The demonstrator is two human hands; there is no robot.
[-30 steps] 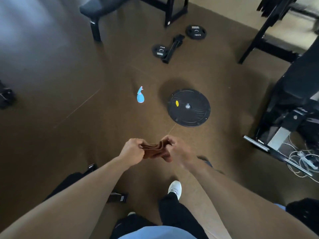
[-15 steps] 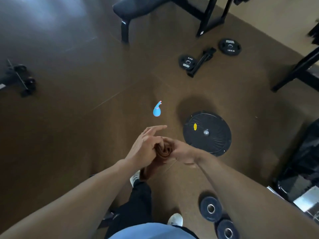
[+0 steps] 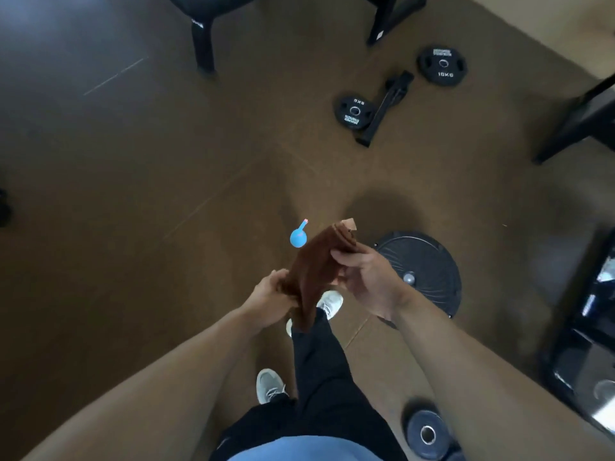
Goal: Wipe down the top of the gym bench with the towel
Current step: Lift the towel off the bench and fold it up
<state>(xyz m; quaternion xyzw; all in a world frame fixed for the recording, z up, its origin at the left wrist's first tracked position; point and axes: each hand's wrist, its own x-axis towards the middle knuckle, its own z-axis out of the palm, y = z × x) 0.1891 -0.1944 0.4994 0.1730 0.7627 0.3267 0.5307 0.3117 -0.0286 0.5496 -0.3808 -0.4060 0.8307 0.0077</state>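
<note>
A person stands on a brown gym floor and holds a brown towel out in front of the body with both hands. The right hand grips the upper part of the towel, thumb over the cloth and fingers curled behind it, so that the folded top edge with its pale tag sticks up above the knuckles. The left hand pinches the lower part of the towel, where the cloth bunches and a tail hangs down in front of the person's black trousers. The towel runs slantwise between the two hands, higher on the right. The gym bench, black and padded, stands well apart from the hands at the top edge of the view, with only its near end and one black leg showing. On the floor just beyond the towel lies a small blue spray bottle, and to the right of it, partly behind the right hand, a large round black disc. Farther off lie two black weight plates with a black bar piece between them. Another plate lies near the right forearm. White shoes show below.
</note>
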